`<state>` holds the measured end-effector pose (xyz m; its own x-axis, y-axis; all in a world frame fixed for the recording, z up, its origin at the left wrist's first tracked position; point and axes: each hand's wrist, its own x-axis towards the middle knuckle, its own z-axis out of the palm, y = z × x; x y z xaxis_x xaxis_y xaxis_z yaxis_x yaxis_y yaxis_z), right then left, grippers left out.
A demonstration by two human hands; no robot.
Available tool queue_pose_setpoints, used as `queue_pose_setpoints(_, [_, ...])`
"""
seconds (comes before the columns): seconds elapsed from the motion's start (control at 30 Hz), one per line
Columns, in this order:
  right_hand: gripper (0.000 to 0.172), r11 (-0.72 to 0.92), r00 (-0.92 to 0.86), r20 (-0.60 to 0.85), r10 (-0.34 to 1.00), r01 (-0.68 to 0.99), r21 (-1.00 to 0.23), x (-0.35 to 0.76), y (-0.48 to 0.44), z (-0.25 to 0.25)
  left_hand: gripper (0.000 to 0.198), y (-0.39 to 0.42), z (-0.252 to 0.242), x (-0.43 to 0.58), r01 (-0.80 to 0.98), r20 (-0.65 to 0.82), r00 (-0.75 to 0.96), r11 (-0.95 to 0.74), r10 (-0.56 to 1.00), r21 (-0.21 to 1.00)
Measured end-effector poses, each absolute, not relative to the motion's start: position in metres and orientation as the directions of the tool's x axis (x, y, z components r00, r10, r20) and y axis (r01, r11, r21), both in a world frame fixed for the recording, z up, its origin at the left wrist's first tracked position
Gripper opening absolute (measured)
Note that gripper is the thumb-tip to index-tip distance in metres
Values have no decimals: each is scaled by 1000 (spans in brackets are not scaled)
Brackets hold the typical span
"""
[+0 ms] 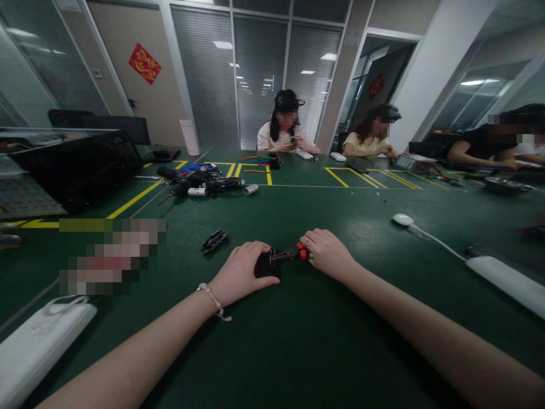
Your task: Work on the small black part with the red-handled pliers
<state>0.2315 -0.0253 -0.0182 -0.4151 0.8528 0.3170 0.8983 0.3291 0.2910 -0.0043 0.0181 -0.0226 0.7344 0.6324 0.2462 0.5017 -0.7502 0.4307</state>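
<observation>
our left hand [242, 268] clamps the black part [267, 267]; right hand [327, 253] grips pliers [293, 253], nose beside left fingers [259, 249]; work seems midway.

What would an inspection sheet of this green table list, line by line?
Surface: green table, yellow tape lines.
Job's things: small black part; red-handled pliers, tips at the part.
Clutter: black piece; pile of tools; left white box.
Hands: left hand grips the small black part; right hand holds the pliers.
Cables: white cable from round puck to right white box.
Surroundings: three seated people across the table; glass partitions.
</observation>
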Motion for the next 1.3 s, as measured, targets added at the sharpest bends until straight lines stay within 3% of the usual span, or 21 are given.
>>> queue_pose_setpoints(1.3, [25, 337, -422, 310, 852, 895, 290, 232, -26, -16, 54, 17, -22, -4, 495, 252, 733, -750, 632, 439])
